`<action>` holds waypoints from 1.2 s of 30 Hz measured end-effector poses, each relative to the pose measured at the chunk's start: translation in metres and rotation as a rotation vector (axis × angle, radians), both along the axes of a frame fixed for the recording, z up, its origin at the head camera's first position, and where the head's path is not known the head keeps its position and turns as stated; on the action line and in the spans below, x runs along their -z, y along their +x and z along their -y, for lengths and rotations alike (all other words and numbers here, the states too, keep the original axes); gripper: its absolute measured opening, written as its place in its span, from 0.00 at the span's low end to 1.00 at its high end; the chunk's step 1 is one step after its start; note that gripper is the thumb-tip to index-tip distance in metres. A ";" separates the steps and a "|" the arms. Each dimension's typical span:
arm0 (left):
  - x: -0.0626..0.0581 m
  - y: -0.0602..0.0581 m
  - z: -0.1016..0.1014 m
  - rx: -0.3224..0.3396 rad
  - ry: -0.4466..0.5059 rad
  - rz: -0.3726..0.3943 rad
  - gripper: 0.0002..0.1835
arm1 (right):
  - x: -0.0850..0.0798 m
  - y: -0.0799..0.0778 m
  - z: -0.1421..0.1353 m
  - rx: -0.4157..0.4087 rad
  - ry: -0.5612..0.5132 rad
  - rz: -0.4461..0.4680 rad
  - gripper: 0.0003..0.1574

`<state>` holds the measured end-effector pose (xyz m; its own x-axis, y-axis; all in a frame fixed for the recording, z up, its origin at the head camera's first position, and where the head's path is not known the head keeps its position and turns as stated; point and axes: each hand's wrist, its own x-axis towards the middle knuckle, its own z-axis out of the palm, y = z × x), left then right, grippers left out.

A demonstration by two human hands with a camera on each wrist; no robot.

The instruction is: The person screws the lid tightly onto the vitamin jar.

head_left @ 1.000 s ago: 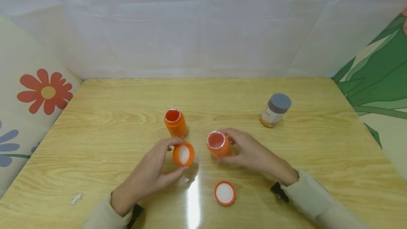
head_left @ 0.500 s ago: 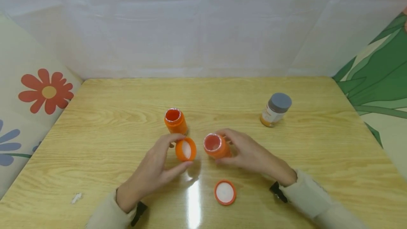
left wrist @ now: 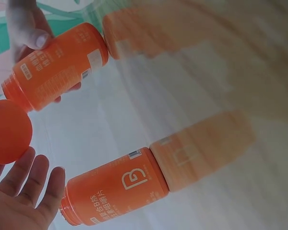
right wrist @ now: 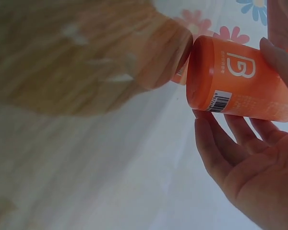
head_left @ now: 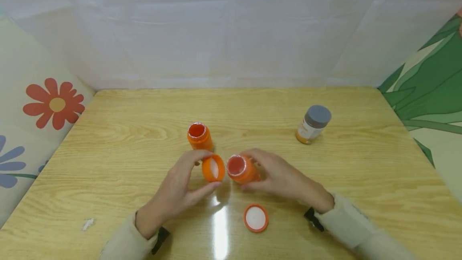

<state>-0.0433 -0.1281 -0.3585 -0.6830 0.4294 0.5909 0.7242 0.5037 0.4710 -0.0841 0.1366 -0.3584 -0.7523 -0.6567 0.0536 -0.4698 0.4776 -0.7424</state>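
Observation:
My left hand [head_left: 177, 187] pinches an orange screw cap [head_left: 207, 168] between thumb and fingers, its white-lined inside turned to the right. Close beside it, my right hand [head_left: 278, 173] grips an open orange bottle [head_left: 250, 171], whose mouth tilts left toward the cap. In the right wrist view, fingers and thumb wrap this bottle [right wrist: 259, 86] around its printed side. Behind the left hand a second open orange bottle [head_left: 202, 141] stands upright; its printed label [left wrist: 117, 187] shows in the left wrist view. Another orange-rimmed cap [head_left: 255, 218] lies on the table, white lining up.
A small jar [head_left: 313, 124] with a grey lid and white label stands at the back right of the wooden table [head_left: 137, 123]. A scrap of white [head_left: 88, 224] is at the left front. White sheeting [head_left: 231, 31] backs the table, with flower-patterned cloth at both sides.
The cap in my left hand has moved right and slightly up, turning its open side further right. My right hand has brought its bottle left, tilting the mouth more toward the cap.

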 end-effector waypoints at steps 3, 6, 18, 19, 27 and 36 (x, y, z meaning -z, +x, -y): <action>0.000 -0.001 -0.001 0.018 0.008 -0.013 0.31 | 0.000 0.001 0.000 -0.009 -0.005 -0.005 0.40; 0.000 -0.003 -0.002 0.035 0.015 -0.024 0.31 | 0.000 0.001 0.001 -0.024 -0.007 -0.013 0.41; -0.002 -0.003 -0.004 0.033 0.043 -0.027 0.31 | 0.001 0.002 0.001 -0.062 -0.011 -0.032 0.41; -0.002 -0.003 -0.005 0.031 0.046 -0.026 0.31 | 0.001 0.002 0.001 -0.062 -0.012 -0.032 0.41; -0.002 -0.006 -0.007 0.050 0.066 -0.078 0.31 | 0.000 0.003 0.002 -0.065 -0.010 -0.027 0.41; -0.007 -0.010 -0.012 0.084 0.075 -0.123 0.29 | 0.001 0.004 0.003 -0.063 0.005 -0.067 0.42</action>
